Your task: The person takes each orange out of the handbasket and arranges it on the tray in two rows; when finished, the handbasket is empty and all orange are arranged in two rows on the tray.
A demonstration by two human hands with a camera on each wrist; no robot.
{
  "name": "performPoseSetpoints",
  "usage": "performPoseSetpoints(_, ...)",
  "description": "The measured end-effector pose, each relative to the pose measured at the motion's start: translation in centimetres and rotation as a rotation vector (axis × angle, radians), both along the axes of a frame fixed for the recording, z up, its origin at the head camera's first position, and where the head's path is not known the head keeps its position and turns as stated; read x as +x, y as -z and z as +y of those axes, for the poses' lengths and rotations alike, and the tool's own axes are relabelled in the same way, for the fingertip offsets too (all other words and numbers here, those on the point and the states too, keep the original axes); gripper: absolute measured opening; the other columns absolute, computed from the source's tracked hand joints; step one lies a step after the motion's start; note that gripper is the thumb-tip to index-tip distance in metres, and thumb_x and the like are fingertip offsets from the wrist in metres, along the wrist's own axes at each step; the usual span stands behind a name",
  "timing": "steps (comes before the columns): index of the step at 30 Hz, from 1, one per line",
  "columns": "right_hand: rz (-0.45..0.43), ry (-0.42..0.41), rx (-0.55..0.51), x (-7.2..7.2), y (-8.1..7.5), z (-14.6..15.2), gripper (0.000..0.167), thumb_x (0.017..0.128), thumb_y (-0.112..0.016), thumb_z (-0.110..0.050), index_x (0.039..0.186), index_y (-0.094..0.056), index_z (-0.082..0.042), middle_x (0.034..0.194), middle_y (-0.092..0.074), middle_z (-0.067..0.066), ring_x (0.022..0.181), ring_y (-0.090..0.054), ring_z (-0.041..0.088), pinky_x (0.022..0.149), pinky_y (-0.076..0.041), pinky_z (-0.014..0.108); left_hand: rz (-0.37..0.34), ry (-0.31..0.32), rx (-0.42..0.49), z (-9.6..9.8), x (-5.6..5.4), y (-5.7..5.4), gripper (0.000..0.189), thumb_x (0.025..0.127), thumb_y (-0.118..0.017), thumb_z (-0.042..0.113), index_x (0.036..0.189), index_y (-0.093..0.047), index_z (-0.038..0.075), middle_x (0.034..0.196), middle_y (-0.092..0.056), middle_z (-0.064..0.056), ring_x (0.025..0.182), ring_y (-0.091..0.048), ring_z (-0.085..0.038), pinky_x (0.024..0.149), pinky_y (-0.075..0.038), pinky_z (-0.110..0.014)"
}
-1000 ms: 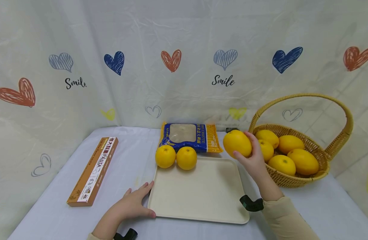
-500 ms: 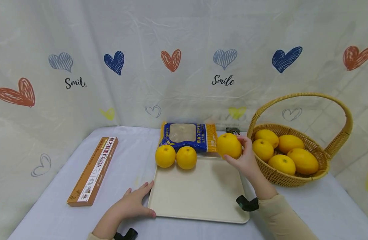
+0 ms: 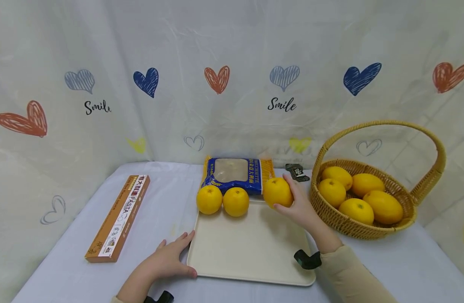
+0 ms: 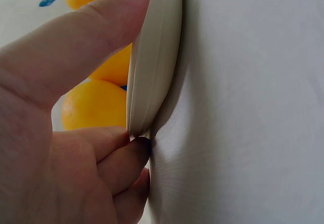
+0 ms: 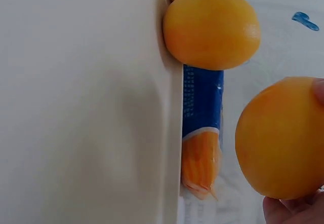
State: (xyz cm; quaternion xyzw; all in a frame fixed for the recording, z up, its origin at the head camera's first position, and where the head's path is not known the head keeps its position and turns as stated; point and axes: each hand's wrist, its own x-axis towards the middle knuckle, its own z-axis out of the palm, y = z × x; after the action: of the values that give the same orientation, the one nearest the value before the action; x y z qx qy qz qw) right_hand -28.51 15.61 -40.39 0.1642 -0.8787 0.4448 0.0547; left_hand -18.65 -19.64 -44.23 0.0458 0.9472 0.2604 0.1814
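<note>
My right hand [image 3: 300, 209] grips a yellow orange [image 3: 277, 192] over the back right edge of a cream tray [image 3: 250, 246]. The right wrist view shows this orange [image 5: 283, 140] held off the tray, with fingertips on its side and below. Two more oranges [image 3: 236, 202] sit side by side at the tray's back left corner. My left hand [image 3: 169, 259] lies at the tray's front left corner, fingers spread along the left edge and thumb at the front. In the left wrist view the thumb [image 4: 76, 46] and fingers touch the tray's rim [image 4: 157, 57].
At the right stands a wicker basket [image 3: 353, 231] with a tall handle and several oranges inside. A blue and yellow pasta bag [image 3: 232, 172] lies behind the tray. To the left is a long brown pasta box [image 3: 118, 219]. A small dark packet [image 3: 297, 171] lies near the basket.
My right hand has carried the orange left and down, from beside the basket to the tray's back edge, near the other two. My left hand has stayed at the tray corner.
</note>
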Motion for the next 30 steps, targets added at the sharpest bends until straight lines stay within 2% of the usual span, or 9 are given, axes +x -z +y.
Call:
performPoseSetpoints(3,-0.001,-0.023,0.002,-0.2,0.4,-0.3,0.082,0.077,-0.070,-0.017,0.142,-0.021,-0.004,0.141,-0.026,0.023,0.124,-0.032,0.038,0.099,-0.033,0.058,0.005,0.001,-0.002,0.0,0.1,0.0,0.110,0.050,-0.080,0.055,0.141,-0.035,0.013,0.143,-0.036,-0.016,0.135,-0.029,-0.032,0.105,-0.002,-0.065)
performPoseSetpoints(6,-0.022,-0.057,-0.045,-0.6,0.6,-0.6,0.081,0.076,-0.071,-0.012,0.140,-0.023,-0.001,0.140,-0.028,0.024,0.123,-0.035,0.038,0.101,-0.034,0.055,0.011,0.000,-0.003,0.0,0.2,0.0,0.109,0.050,-0.080,0.054,0.140,-0.035,0.013,0.143,-0.037,-0.016,0.135,-0.030,-0.032,0.105,-0.002,-0.065)
performPoseSetpoints(12,-0.106,-0.109,-0.093,-1.3,1.4,-1.3,0.082,0.074,-0.073,-0.011,0.140,-0.024,-0.004,0.142,-0.029,0.019,0.121,-0.041,0.036,0.099,-0.038,0.052,0.009,-0.001,0.000,0.0,0.2,0.0,0.110,0.049,-0.081,0.054,0.140,-0.035,0.012,0.143,-0.037,-0.016,0.134,-0.030,-0.032,0.105,-0.002,-0.065)
performPoseSetpoints(18,-0.142,-0.156,-0.115,-1.5,2.3,-1.6,0.083,0.073,-0.073,-0.009,0.140,-0.024,-0.006,0.141,-0.031,0.019,0.118,-0.043,0.037,0.098,-0.039,0.053,0.010,0.002,0.007,0.0,0.2,0.0,0.109,0.050,-0.080,0.053,0.140,-0.035,0.012,0.143,-0.037,-0.016,0.135,-0.030,-0.032,0.105,-0.002,-0.065)
performPoseSetpoints(30,-0.220,-0.146,-0.082,-1.6,3.2,-2.0,0.083,0.075,-0.071,-0.007,0.140,-0.021,-0.005,0.144,-0.026,0.020,0.126,-0.037,0.040,0.103,-0.033,0.051,0.017,0.015,0.002,0.0,0.1,0.2,0.110,0.050,-0.079,0.055,0.141,-0.034,0.012,0.143,-0.037,-0.015,0.135,-0.029,-0.031,0.105,-0.002,-0.066)
